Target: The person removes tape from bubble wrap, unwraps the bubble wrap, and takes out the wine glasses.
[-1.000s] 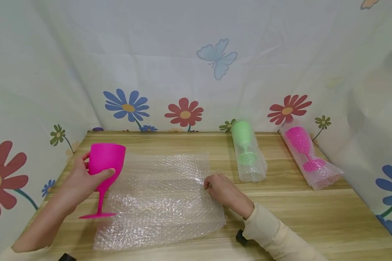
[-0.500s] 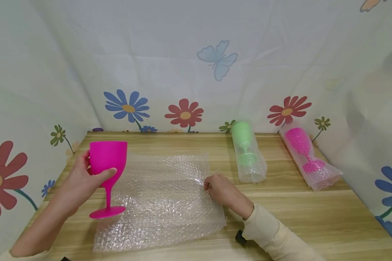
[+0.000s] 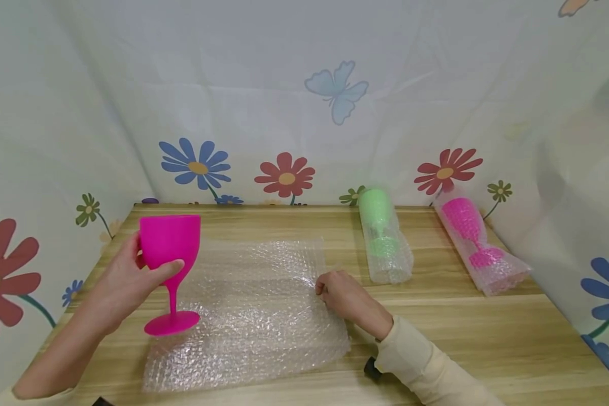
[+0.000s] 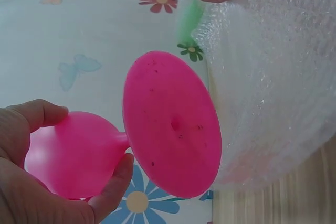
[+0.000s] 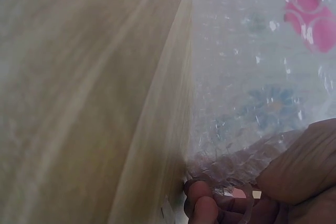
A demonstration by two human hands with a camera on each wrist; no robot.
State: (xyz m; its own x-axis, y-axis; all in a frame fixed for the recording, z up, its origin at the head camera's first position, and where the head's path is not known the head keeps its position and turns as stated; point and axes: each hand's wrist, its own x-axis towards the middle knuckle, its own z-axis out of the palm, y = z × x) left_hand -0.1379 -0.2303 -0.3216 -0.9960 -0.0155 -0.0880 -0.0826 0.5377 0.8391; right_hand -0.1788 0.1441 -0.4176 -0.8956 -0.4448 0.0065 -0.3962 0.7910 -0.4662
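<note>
The fingers (image 3: 132, 247) of the left hand (image 3: 124, 287) are clamped round the bowl of a bright pink goblet (image 3: 170, 242), the thumb laid across its near side. The goblet is held nearly upright, rim up, off the table; the left wrist view shows the underside of its round foot, marked with small dark specks. In the head view it stands out before the left edge of a bubble wrap sheet (image 3: 254, 316).

Behind it, a blue flower (image 3: 197, 164) is printed on the pale cloth wall (image 3: 254, 67). The sheet spreads rightward over the wood-grain table (image 3: 487, 344), clear and glossy, the wood visible through it. A red flower (image 3: 286, 177) shows on the cloth beyond the sheet, with a pale blue butterfly (image 3: 337, 93) higher up and farther right.

At the sheet's right edge the right hand (image 3: 347, 299) pinches the plastic, its fingers curled in against the thumb; a cream sleeve (image 3: 411, 355) covers that forearm.

Past that hand, near the back of the table, lies a green goblet (image 3: 377, 208) wrapped in bubble wrap. Farther right, apart from it, a wrapped pink goblet (image 3: 463, 219) lies aslant, bowl toward the cloth.
</note>
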